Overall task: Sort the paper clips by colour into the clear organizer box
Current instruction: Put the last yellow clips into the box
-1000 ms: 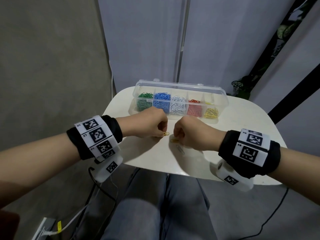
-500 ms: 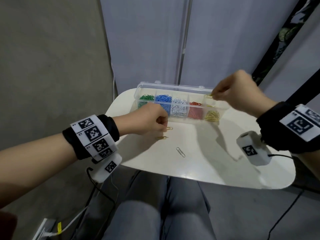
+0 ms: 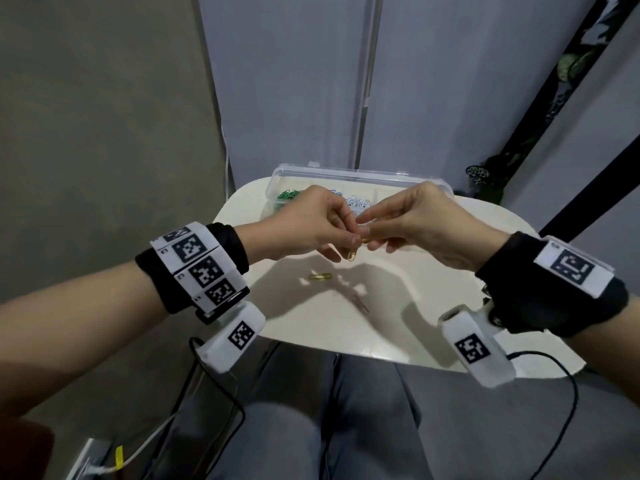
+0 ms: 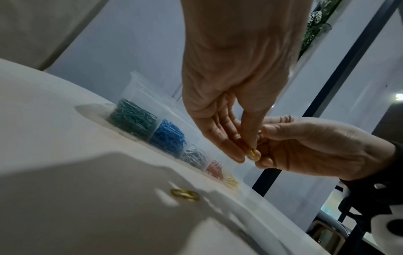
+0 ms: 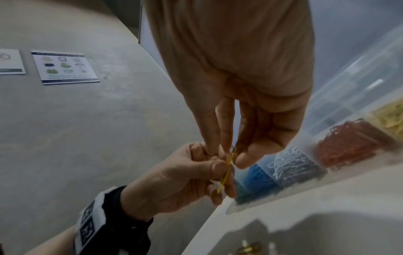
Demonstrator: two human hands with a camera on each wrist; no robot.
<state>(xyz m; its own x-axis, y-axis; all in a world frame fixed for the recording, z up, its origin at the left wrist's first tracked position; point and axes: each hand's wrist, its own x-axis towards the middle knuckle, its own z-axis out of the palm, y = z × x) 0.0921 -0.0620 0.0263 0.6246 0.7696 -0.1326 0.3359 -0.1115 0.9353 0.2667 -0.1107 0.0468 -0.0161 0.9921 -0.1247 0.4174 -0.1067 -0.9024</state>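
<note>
Gold paper clip, thin, looped

The right hand has come back from the organizer box and meets the left hand, both now pinching one yellow clip above the table.

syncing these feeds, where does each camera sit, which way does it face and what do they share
Head: looks forward and down at the table and box; both forearms, left hand, right hand, lap.
Left wrist: under the left hand, along its fingers toward the box and the right hand.
Right wrist: under the right hand, along its fingers toward the left hand, box behind.
Shared: all show both hands pinching one yellow clip, and another clip on the table.
</note>
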